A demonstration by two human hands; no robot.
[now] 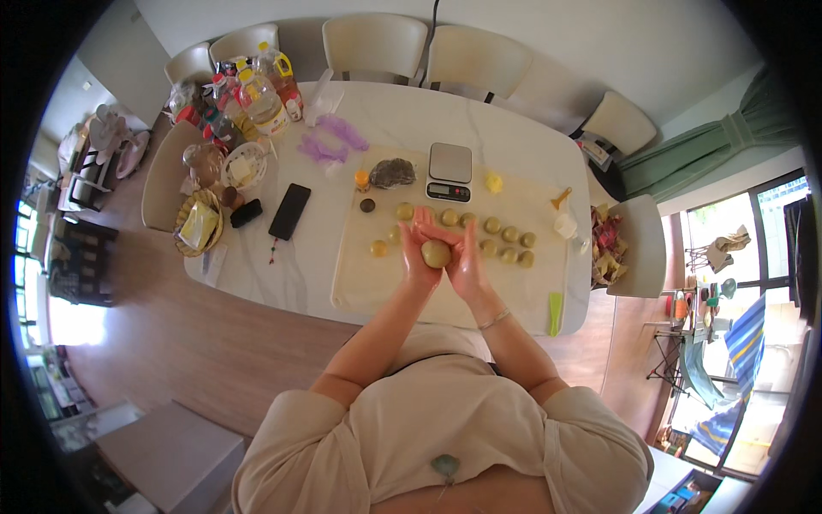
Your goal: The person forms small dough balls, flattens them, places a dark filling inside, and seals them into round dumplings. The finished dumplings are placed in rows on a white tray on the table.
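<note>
A smooth olive-green dough ball (436,254) rests between the palms of my left hand (420,254) and my right hand (465,260), which are cupped together over a pale mat (385,289). Several smaller green balls (492,225) lie in rows beyond and beside my hands. A yellower ball (379,248) sits to the left, with a small dark ball (367,205) farther back. Behind the rows are a dark lump in plastic wrap (393,173), a digital kitchen scale (450,170) and a yellow lump (493,182). My palms look shiny.
A black smartphone (289,212), purple gloves (324,148), a white basket (244,166) and oil bottles (260,103) occupy the table's left side. At right lie a green spatula (555,313) and a brown-handled brush (561,198). Chairs (374,45) surround the table.
</note>
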